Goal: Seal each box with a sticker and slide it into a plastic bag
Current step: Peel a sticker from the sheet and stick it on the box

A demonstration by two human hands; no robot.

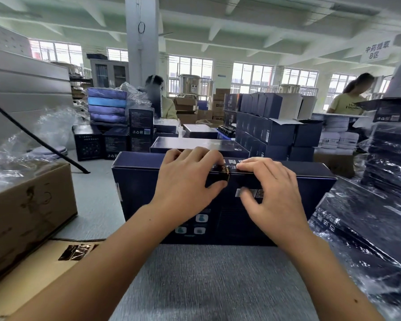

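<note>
A long dark blue box stands on the grey table in front of me. A black and gold sticker wraps over its top front edge. My left hand lies over that edge, fingers on the top face and thumb pressing the sticker's lower end. To the right of the sticker, my right hand rests its fingertips on the top edge, thumb spread down the front face. At the right lie several dark boxes in clear plastic bags.
A brown carton stands at the left, with a flat cardboard sheet carrying spare stickers below it. Stacks of dark blue boxes fill the table behind. Crumpled plastic lies at the left. Two people work at the back.
</note>
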